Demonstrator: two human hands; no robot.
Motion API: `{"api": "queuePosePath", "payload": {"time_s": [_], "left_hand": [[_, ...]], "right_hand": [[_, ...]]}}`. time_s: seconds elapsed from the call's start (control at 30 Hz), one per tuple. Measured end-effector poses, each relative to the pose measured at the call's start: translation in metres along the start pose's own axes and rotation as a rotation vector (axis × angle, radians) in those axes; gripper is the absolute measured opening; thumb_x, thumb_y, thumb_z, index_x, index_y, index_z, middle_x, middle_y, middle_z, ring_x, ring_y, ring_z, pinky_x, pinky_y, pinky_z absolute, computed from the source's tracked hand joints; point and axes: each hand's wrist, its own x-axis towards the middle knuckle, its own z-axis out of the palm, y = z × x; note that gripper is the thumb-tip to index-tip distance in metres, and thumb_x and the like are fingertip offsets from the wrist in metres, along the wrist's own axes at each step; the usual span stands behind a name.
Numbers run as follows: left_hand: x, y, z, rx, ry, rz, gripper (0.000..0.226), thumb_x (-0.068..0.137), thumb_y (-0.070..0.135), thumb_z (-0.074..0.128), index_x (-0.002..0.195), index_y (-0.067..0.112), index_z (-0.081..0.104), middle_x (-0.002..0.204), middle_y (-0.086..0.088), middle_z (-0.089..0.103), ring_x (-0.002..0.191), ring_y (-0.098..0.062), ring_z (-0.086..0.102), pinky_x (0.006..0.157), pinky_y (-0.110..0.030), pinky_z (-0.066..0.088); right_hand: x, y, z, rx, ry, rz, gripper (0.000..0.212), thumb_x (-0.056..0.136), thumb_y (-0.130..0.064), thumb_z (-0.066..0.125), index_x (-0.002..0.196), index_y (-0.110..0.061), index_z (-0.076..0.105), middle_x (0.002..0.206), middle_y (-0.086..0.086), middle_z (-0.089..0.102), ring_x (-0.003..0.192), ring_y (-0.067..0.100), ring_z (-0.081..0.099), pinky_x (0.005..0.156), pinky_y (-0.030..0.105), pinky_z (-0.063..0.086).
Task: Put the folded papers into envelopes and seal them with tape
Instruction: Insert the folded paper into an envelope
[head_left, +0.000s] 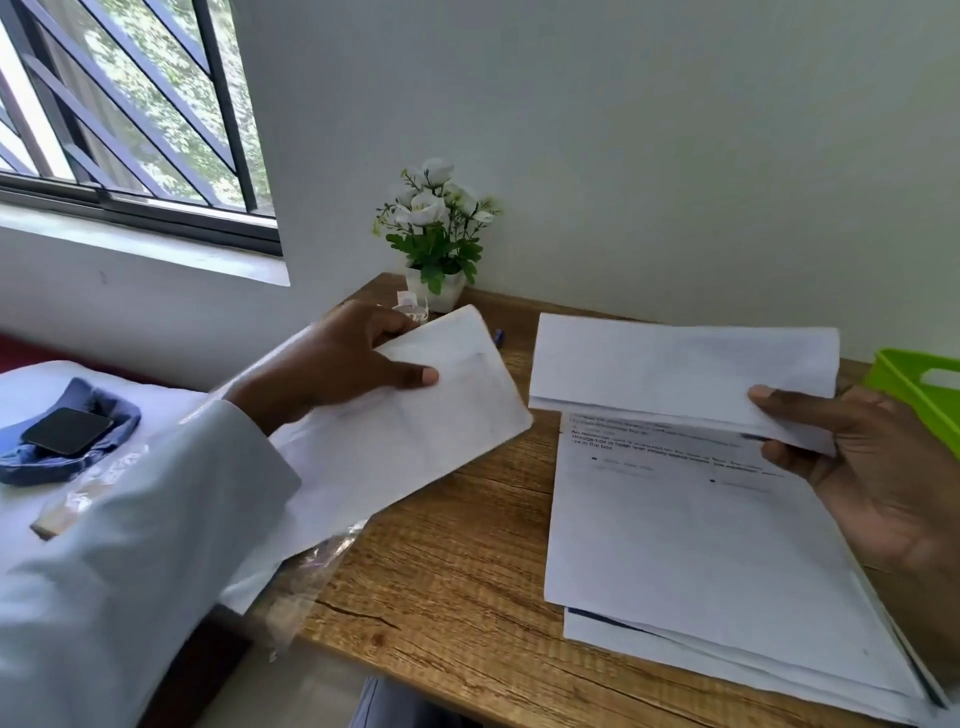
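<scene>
Envelope and folded paper held apart, ready for filling

The left hand (332, 364) pinches an envelope (415, 431) above the table (457, 561); the right hand (872, 467) pinches a folded paper (680, 369) over a stack of sheets (701, 561). Insertion looks next, which calls for opening the envelope's mouth. A potted plant (436, 234) stands against the wall by a barred window (124, 104); a green tray (919, 384) sits at right.
</scene>
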Motion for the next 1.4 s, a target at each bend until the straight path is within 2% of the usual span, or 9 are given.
{"api": "queuePosePath", "payload": {"time_s": [0.13, 0.23, 0.47, 0.6, 0.77, 0.97, 1.1, 1.23, 1.4], "left_hand": [[-0.002, 0.036, -0.009, -0.083, -0.213, 0.203, 0.01, 0.08, 0.03, 0.075, 0.089, 0.026, 0.076, 0.079, 0.008, 0.071, 0.069, -0.01, 0.067, 0.057, -0.015, 0.051], [0.003, 0.061, -0.008, -0.111, -0.458, 0.263, 0.031, 0.09, 0.013, 0.066, 0.09, 0.043, 0.075, 0.086, 0.026, 0.071, 0.077, 0.006, 0.068, 0.061, -0.009, 0.05], [0.049, 0.095, 0.041, -0.051, -0.485, 0.31, 0.022, 0.093, 0.01, 0.063, 0.114, 0.009, 0.07, 0.104, -0.009, 0.075, 0.094, -0.028, 0.072, 0.078, -0.036, 0.061], [0.057, 0.108, 0.069, -0.125, -0.455, 0.346, 0.016, 0.092, 0.008, 0.063, 0.106, 0.01, 0.07, 0.095, -0.004, 0.075, 0.08, -0.012, 0.069, 0.065, -0.022, 0.056], [0.058, 0.107, 0.092, -0.411, -0.37, 0.243, 0.022, 0.091, 0.004, 0.063, 0.112, 0.002, 0.066, 0.108, -0.02, 0.071, 0.092, -0.027, 0.066, 0.084, -0.04, 0.054], [0.06, 0.102, 0.095, -0.86, -0.056, -0.057, 0.016, 0.096, 0.0, 0.053, 0.104, 0.007, 0.065, 0.109, -0.018, 0.07, 0.096, -0.033, 0.067, 0.083, -0.049, 0.058], [0.061, 0.091, 0.093, -1.048, 0.064, -0.187, 0.03, 0.099, 0.0, 0.042, 0.119, 0.01, 0.062, 0.11, -0.012, 0.072, 0.094, -0.029, 0.071, 0.072, -0.044, 0.06], [0.058, 0.089, 0.096, -1.143, 0.123, -0.238, 0.036, 0.101, 0.002, 0.036, 0.127, 0.012, 0.059, 0.117, -0.011, 0.068, 0.098, -0.03, 0.068, 0.071, -0.043, 0.059], [0.051, 0.087, 0.092, -1.253, 0.146, -0.247, 0.035, 0.101, 0.001, 0.034, 0.124, 0.011, 0.059, 0.11, -0.01, 0.07, 0.089, -0.026, 0.069, 0.057, -0.036, 0.058]], "right_hand": [[0.002, -0.015, -0.013, 0.156, 0.094, -0.09, 0.027, 0.069, -0.018, 0.073, 0.095, -0.019, 0.07, 0.079, -0.012, 0.075, 0.061, 0.002, 0.067, 0.043, 0.011, 0.045], [-0.001, -0.016, -0.017, 0.218, 0.139, -0.112, 0.018, 0.078, -0.011, 0.071, 0.093, -0.021, 0.068, 0.08, -0.012, 0.075, 0.065, 0.003, 0.069, 0.047, 0.013, 0.048], [-0.009, -0.001, -0.023, 0.168, 0.252, -0.092, 0.019, 0.089, 0.0, 0.063, 0.1, -0.015, 0.066, 0.091, -0.004, 0.074, 0.074, 0.007, 0.073, 0.055, 0.021, 0.057], [-0.012, 0.008, -0.026, 0.108, 0.28, -0.11, 0.034, 0.09, 0.003, 0.061, 0.122, -0.01, 0.059, 0.104, 0.001, 0.071, 0.079, 0.011, 0.072, 0.056, 0.021, 0.057], [-0.011, 0.017, -0.024, -0.002, 0.245, -0.202, 0.083, 0.089, 0.007, 0.062, 0.154, -0.03, 0.026, 0.144, -0.001, 0.051, 0.109, 0.021, 0.067, 0.064, 0.03, 0.061], [-0.016, 0.017, -0.017, -0.081, 0.137, -0.182, 0.034, 0.093, 0.005, 0.056, 0.113, -0.017, 0.072, 0.112, -0.006, 0.072, 0.09, 0.01, 0.069, 0.06, 0.026, 0.06], [-0.02, 0.02, -0.01, -0.034, 0.056, -0.121, 0.016, 0.093, -0.014, 0.061, 0.092, -0.014, 0.077, 0.102, -0.002, 0.077, 0.086, 0.01, 0.071, 0.058, 0.027, 0.058], [-0.023, 0.02, 0.0, -0.084, -0.038, -0.084, 0.043, 0.077, -0.056, 0.064, 0.085, -0.017, 0.082, 0.103, 0.0, 0.078, 0.089, 0.014, 0.073, 0.063, 0.034, 0.061], [-0.024, 0.015, 0.005, -0.17, 0.105, -0.152, 0.054, 0.067, -0.066, 0.068, 0.088, -0.017, 0.081, 0.096, -0.003, 0.078, 0.082, 0.013, 0.072, 0.07, 0.041, 0.063]]}}
